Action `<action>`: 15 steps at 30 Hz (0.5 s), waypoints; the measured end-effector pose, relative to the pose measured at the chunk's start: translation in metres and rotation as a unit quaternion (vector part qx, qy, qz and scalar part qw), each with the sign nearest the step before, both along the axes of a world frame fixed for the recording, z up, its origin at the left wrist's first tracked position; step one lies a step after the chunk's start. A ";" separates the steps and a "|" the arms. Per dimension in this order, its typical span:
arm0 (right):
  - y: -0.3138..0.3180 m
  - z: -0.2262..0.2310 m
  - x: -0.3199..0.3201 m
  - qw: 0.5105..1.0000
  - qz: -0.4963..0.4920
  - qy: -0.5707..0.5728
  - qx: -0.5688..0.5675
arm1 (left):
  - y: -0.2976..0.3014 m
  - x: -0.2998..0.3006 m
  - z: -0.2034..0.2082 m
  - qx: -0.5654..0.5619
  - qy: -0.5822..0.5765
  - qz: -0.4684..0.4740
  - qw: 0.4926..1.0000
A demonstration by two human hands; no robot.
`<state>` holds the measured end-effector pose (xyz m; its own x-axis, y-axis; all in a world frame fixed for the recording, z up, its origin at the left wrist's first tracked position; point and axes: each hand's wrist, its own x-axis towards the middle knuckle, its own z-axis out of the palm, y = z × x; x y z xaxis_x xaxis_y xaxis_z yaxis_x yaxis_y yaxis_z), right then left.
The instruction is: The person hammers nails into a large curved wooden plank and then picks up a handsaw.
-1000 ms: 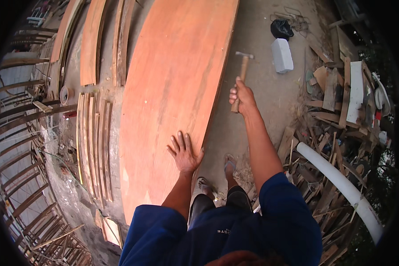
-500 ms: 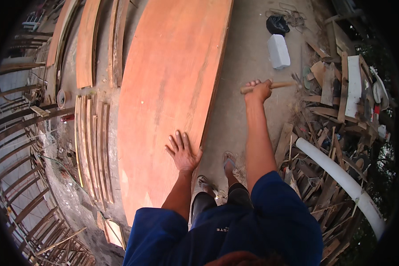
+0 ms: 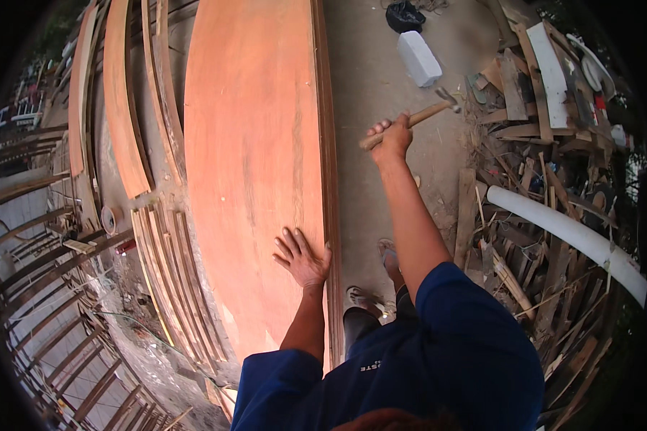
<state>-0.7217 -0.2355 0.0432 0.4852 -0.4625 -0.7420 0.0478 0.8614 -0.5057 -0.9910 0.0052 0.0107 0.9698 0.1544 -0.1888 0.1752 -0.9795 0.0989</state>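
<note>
A long reddish-brown wooden panel [image 3: 255, 144] stands on edge and runs away from me. My left hand [image 3: 303, 257] lies flat on its face close to the right edge, fingers spread. My right hand [image 3: 390, 136] is raised to the right of the panel's edge and grips a hammer [image 3: 418, 115] by its wooden handle, the metal head pointing right, away from the panel. My feet in sandals [image 3: 370, 296] stand on the concrete beside the panel.
Curved wooden planks [image 3: 122, 108] and bent ribs [image 3: 172, 280] lie left of the panel. A white block [image 3: 419, 59] and a dark bag [image 3: 405, 16] sit on the concrete ahead. Scrap wood [image 3: 532, 237] and a white pipe [image 3: 568, 233] are piled on the right.
My right hand has swung the hammer from upright to tilted right, head away from the panel. My left hand stayed flat on the panel.
</note>
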 end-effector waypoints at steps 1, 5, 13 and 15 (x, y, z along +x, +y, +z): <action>0.006 -0.004 -0.010 0.998 0.063 0.002 0.016 | 0.000 -0.001 0.000 0.009 0.003 0.000 1.000; 0.043 -0.021 -0.074 0.945 0.324 0.044 -0.009 | 0.003 -0.006 0.000 -0.002 -0.016 -0.006 1.000; 0.059 0.005 -0.204 0.836 0.537 0.094 -0.068 | 0.002 -0.006 -0.001 -0.014 -0.044 0.008 0.999; 0.056 0.001 -0.217 0.823 0.548 0.105 -0.103 | 0.003 -0.002 -0.005 -0.014 -0.056 0.008 0.998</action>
<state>-0.9384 -0.1797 0.0445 0.5656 0.0408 -0.8237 -0.8088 0.2225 -0.5443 -0.9934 0.0080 0.0060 0.9825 0.1664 -0.0839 0.1773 -0.9731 0.1470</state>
